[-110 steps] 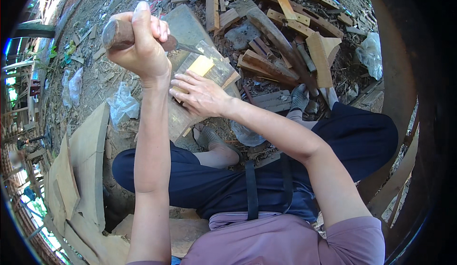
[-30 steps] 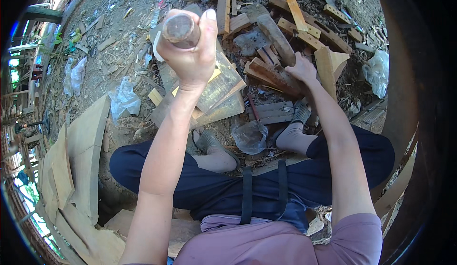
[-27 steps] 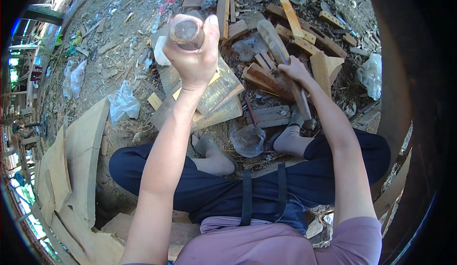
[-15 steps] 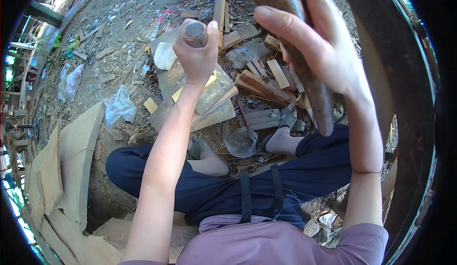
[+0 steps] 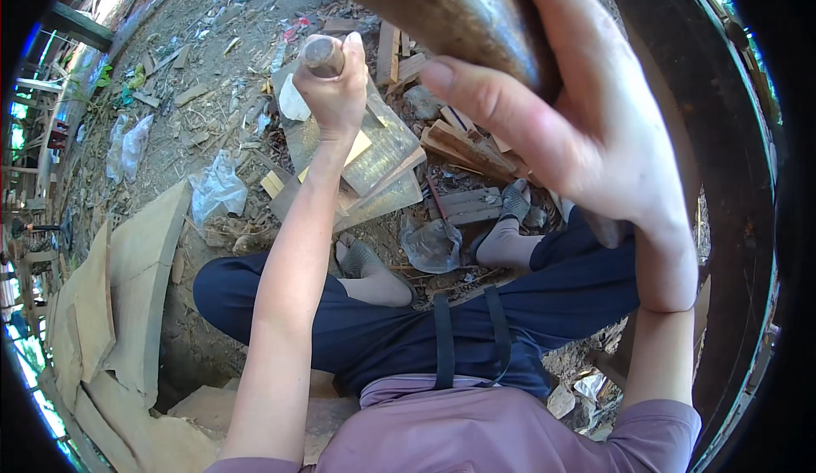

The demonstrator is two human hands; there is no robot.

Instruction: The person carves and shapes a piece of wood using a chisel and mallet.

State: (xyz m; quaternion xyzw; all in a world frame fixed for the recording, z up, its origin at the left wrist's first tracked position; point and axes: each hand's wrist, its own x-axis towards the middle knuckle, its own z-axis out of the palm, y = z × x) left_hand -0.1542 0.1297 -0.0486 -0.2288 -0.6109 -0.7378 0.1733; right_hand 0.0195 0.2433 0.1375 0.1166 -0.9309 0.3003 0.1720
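My left hand (image 5: 335,103) is closed in a fist around an upright round wooden handle (image 5: 323,55), its butt end pointing up at me. Whatever the handle carries at its lower end is hidden beneath the fist. Below that hand lie stacked boards (image 5: 387,163) with a pale wood strip (image 5: 358,147) on top. Raised close to me, my right hand (image 5: 595,146) grips a thick, worn wooden club (image 5: 450,14). Its fingers go behind the club and the thumb lies across the near side. The club's narrow lower end pokes out below the wrist.
Wood offcuts (image 5: 472,150) lie beyond my feet, beside a clear plastic bag (image 5: 431,246). Another plastic bag (image 5: 217,188) rests on the littered dirt to the left. Large curved wooden sheets (image 5: 136,286) lean at the near left. A dark beam (image 5: 731,192) runs along the right side.
My right hand and the club have come up closer to me, with the club's thick end swung leftward. My left hand with the handle has shifted slightly left.
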